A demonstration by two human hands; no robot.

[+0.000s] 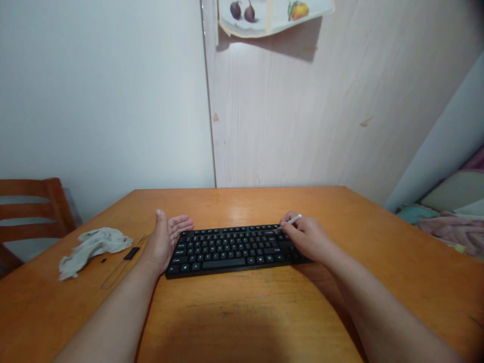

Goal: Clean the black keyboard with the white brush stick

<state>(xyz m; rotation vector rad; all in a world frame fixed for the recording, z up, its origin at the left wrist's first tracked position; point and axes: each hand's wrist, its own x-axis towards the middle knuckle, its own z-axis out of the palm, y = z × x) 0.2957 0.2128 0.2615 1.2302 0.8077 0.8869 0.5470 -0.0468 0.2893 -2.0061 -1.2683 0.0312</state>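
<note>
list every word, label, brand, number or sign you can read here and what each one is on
Keyboard: pale legends on the keys, too small and blurred to quote reliably.
White stick in the right hand: no lettering can be made out.
Black-handled wire tool: none can be made out.
Fruit picture on the wall: no words in the visible part.
No brand name is readable anywhere.

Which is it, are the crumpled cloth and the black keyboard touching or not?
Apart. The head view shows bare wooden table and the left hand between the crumpled cloth and the keyboard.
</note>
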